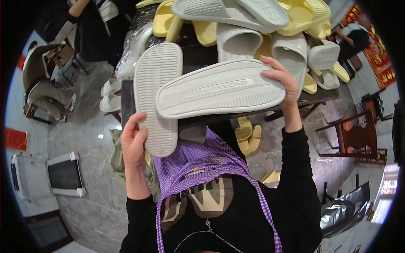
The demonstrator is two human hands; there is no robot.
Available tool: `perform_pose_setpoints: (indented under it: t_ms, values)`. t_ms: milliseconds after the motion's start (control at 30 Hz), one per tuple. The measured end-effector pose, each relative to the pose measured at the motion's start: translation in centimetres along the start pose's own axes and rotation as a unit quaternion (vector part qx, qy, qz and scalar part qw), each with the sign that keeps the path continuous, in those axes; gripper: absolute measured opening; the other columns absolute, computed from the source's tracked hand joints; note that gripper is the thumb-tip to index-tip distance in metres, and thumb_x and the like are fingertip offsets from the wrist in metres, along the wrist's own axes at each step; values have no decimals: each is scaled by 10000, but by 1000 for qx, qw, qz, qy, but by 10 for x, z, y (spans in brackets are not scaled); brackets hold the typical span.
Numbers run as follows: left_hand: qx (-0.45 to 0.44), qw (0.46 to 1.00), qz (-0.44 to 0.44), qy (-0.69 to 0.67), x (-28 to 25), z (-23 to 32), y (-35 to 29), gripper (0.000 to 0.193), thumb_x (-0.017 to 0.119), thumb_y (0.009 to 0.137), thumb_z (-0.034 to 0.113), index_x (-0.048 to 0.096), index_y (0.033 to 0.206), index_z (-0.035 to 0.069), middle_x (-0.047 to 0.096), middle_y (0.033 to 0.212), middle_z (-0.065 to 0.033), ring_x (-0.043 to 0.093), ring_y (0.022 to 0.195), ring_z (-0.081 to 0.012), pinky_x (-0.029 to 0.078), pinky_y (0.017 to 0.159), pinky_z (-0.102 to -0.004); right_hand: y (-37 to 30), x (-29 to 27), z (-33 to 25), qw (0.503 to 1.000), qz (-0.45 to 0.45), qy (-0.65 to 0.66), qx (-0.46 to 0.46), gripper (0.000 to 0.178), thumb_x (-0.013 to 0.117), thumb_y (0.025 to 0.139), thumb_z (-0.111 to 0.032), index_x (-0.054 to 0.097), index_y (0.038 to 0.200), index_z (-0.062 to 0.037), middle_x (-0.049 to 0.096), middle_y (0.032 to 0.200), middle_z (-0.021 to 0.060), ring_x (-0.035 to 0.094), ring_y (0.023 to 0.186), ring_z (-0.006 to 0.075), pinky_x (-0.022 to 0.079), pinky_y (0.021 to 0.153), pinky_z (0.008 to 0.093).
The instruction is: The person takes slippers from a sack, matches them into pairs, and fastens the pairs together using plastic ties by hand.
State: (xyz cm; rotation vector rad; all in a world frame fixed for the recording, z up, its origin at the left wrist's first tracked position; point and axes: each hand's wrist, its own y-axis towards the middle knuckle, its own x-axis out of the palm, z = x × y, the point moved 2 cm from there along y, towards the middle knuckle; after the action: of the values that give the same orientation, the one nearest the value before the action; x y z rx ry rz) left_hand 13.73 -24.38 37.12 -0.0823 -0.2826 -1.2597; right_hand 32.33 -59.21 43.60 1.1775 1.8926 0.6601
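My left hand [134, 141] is closed on the lower part of a light grey slide sandal [157, 80], held lengthwise with its ribbed sole toward me. In my right hand [283, 82] is a second pale grey slide sandal [223, 89], gripped by its right end and lying crosswise. Its sole also faces me, with a raised long panel along the middle. The left end of this slide overlaps the front of the first one. Both are held up at the near edge of a dark table; their straps are hidden behind the soles.
Grey slides [230, 14] and yellow slides [306, 17] are heaped on the dark table [194, 55], beside clear plastic wrap [135, 52]. More yellow slides [248, 135] lie on the floor below. A wooden chair [352, 135] stands at the right. Other people [42, 80] are farther off.
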Motion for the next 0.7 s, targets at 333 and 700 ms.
perform_pose_setpoints:
  t_ms: [333,700]
  values:
    - [8,1000,9,21,-4,-1,-1,386,437,733,-121,518,1099,-27,480,1178,-67,472,1074,-145,346,926,-262,15,8,-8,999,-21,35,-17,259,606,721,6,593,980,-1,538,1148,209,528,1076,273,439,882,313]
    - [51,998,-6,30,4,15,-5,359,444,725,-112,541,1063,-43,474,1170,-73,457,1094,-164,321,950,-274,18,9,-7,998,-15,58,-10,230,575,755,-20,596,982,6,522,1167,219,526,1075,274,443,890,322]
